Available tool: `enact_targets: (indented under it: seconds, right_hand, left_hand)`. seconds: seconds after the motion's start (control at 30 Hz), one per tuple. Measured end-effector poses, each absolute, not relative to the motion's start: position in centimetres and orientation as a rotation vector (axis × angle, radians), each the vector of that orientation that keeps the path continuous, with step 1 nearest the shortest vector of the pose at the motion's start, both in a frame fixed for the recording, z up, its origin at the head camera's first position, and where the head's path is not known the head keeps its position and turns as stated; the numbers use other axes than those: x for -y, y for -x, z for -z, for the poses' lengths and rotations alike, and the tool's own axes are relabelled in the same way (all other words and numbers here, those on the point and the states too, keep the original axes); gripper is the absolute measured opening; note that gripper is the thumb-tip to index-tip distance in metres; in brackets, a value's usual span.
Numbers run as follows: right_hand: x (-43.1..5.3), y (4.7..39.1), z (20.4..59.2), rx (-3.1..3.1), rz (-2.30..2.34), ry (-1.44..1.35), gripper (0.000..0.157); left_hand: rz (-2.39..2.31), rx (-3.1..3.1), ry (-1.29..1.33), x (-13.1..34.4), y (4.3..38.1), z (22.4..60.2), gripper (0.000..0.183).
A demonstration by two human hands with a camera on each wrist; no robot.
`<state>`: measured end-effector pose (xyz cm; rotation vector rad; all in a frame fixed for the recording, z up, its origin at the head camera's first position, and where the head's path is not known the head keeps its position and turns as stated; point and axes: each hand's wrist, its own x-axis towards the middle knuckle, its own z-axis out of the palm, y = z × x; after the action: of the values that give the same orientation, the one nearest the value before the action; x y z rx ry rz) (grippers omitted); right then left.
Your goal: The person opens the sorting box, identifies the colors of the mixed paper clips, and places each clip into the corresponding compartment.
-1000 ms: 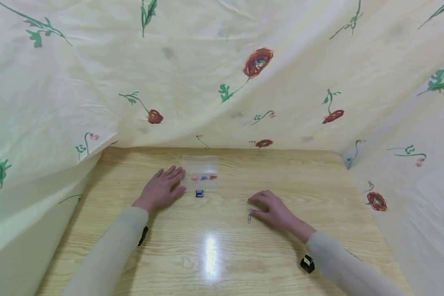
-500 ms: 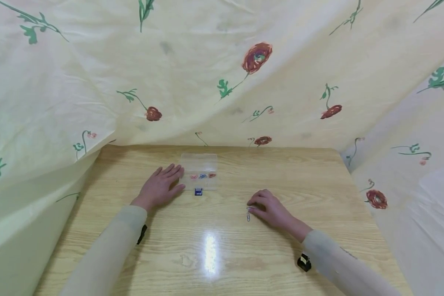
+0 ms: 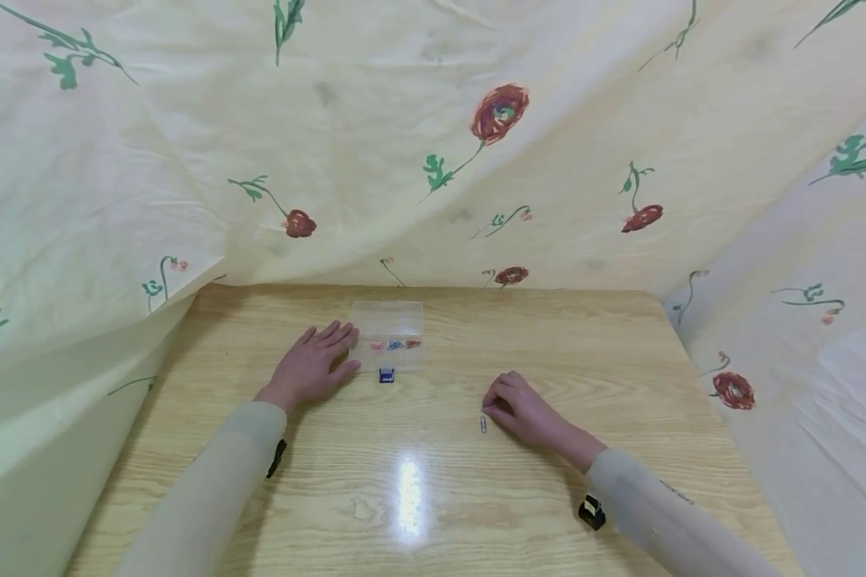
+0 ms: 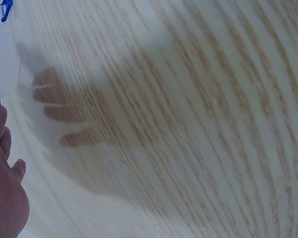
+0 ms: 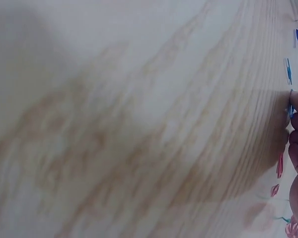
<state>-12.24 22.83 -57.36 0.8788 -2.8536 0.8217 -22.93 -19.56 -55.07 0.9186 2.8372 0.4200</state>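
My left hand (image 3: 310, 365) lies with its fingers spread at the left side of a clear plastic box (image 3: 364, 361), fingertips at its edge. The box's lid (image 3: 387, 315) is raised at the back. Inside sit pink clips (image 3: 378, 346), blue clips (image 3: 395, 345) and red clips (image 3: 413, 344) in a row. To the right of the box, my right hand (image 3: 523, 409) pinches a blue paper clip (image 5: 291, 105) between thumb and forefinger, low over the table. Another blue paper clip (image 3: 483, 424) lies on the wood just by its fingertips.
A small blue piece with white marking (image 3: 386, 375) is at the box's front edge. The wooden table (image 3: 317, 513) is ringed at back and sides by a flowered cloth (image 3: 375, 144). A black device (image 3: 592, 512) hangs at the right wrist.
The thumb and forefinger of my right hand have come together, closing onto a paper clip. The left hand stays in place beside the box.
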Motion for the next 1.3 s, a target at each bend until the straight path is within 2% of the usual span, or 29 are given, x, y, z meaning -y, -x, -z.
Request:
enact_targets:
  seconds: [0.13, 0.3, 0.6, 0.8, 1.1, 1.3]
  right_hand:
    - [-22.7, 12.2, 57.3, 2.872, -0.803, -0.877, 0.006]
    - [-22.6, 12.0, 57.1, 2.858, -0.764, -0.884, 0.003]
    - [-22.3, 12.3, 56.9, 2.824, -0.819, -0.852, 0.011]
    - [-20.4, 14.7, 55.9, 2.757, -0.834, -0.886, 0.009]
    - [-14.9, 20.2, 53.3, 2.741, -0.776, -0.968, 0.005]
    - [-12.0, 22.8, 53.0, 2.712, -0.829, -0.993, 0.005]
  left_hand:
    - [-0.412, -2.837, -0.921, 19.5, 22.9, 54.9, 0.069]
    - [-0.405, -2.839, -0.926, 19.4, 23.0, 54.8, 0.069]
    - [-0.397, -2.841, -0.913, 19.4, 23.0, 54.7, 0.070]
    - [-0.397, -2.848, -0.907, 19.6, 22.8, 54.6, 0.070]
    - [-0.414, -2.852, -0.909, 19.7, 22.8, 55.1, 0.070]
    - [-0.434, -2.853, -0.908, 19.6, 22.7, 55.6, 0.070]
